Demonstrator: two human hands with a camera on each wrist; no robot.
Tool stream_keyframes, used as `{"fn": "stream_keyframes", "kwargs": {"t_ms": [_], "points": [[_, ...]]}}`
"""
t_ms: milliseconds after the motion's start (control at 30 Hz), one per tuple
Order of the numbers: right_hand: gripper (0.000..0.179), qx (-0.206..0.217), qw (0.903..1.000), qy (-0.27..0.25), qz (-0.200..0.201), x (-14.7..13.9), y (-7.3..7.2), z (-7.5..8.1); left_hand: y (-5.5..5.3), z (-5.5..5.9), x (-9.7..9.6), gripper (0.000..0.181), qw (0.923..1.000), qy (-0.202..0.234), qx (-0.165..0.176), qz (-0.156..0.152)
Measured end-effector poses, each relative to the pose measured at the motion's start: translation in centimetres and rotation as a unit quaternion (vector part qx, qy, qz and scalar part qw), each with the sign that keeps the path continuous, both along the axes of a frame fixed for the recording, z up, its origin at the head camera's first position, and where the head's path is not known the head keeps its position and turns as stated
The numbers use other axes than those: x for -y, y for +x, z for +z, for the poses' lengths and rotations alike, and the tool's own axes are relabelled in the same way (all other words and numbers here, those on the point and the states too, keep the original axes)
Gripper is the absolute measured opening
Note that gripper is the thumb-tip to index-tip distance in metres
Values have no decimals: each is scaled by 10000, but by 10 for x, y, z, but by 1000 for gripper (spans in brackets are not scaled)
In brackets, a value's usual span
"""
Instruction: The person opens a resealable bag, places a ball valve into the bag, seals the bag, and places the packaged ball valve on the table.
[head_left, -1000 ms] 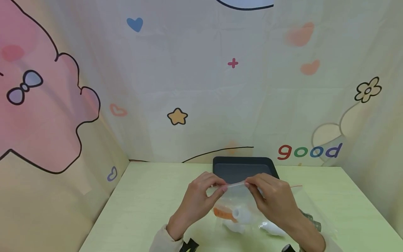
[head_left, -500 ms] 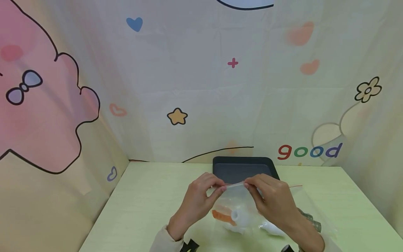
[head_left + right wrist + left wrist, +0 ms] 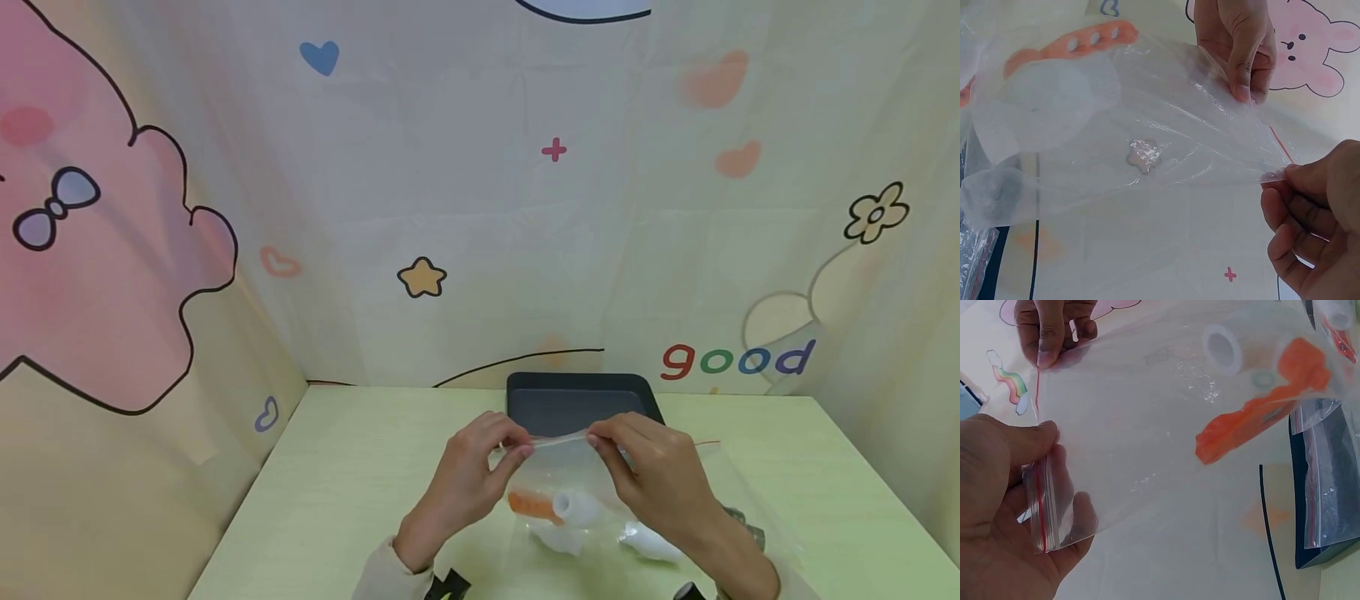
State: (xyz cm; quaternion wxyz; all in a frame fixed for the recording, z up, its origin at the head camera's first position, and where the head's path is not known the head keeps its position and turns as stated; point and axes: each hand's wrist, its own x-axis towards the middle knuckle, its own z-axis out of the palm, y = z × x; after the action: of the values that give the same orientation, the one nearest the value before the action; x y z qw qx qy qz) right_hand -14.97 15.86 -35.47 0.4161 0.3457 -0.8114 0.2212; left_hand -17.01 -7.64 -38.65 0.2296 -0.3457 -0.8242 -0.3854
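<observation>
A clear zip bag (image 3: 551, 471) with a red line along its top hangs between my two hands. My left hand (image 3: 468, 475) pinches one part of the zip edge between thumb and fingers. At the other end of that edge, my right hand (image 3: 663, 479) pinches with thumb and forefinger. Inside the bag are a white hollow roll (image 3: 1222, 350) and an orange strip (image 3: 1254, 419) with pale spots. A broad white piece (image 3: 1047, 109) also shows through the plastic in the right wrist view; its kind is unclear.
A dark tray (image 3: 577, 396) stands at the back of the pale table (image 3: 360, 475), behind the bag. To the right lies another clear bag (image 3: 738, 475) with dark green-grey items (image 3: 753, 533). A white bundle (image 3: 648, 543) lies below my right hand.
The gap between my pinching fingertips has widened slightly, the left ones shifting left and the right ones right. The bag's contents have swayed a little. Both hands keep their hold.
</observation>
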Motion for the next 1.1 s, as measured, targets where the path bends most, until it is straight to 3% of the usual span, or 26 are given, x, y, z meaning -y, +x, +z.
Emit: {"fn": "stream_keyframes", "kwargs": {"t_ms": [300,533,600,700,867,1100], "points": [[19,-22,10000,25,14,2,1,0,1,-1,-2,10,9997,-7,225,-5],[24,29,9999,98,6,4,1,0,2,2,-5,9,9998,-74,-102,-127],[22,9,9999,101,18,4,1,0,3,3,-4,9,9999,-97,-85,-103],[2,-36,10000,59,17,3,0,1,3,3,-2,11,9998,-92,180,-9],[41,30,10000,-87,29,-2,0,0,2,0,2,12,9986,-36,514,78],[43,161,9997,-179,59,-5,0,-2,-1,-4,1,5,9997,19,208,-129]]}}
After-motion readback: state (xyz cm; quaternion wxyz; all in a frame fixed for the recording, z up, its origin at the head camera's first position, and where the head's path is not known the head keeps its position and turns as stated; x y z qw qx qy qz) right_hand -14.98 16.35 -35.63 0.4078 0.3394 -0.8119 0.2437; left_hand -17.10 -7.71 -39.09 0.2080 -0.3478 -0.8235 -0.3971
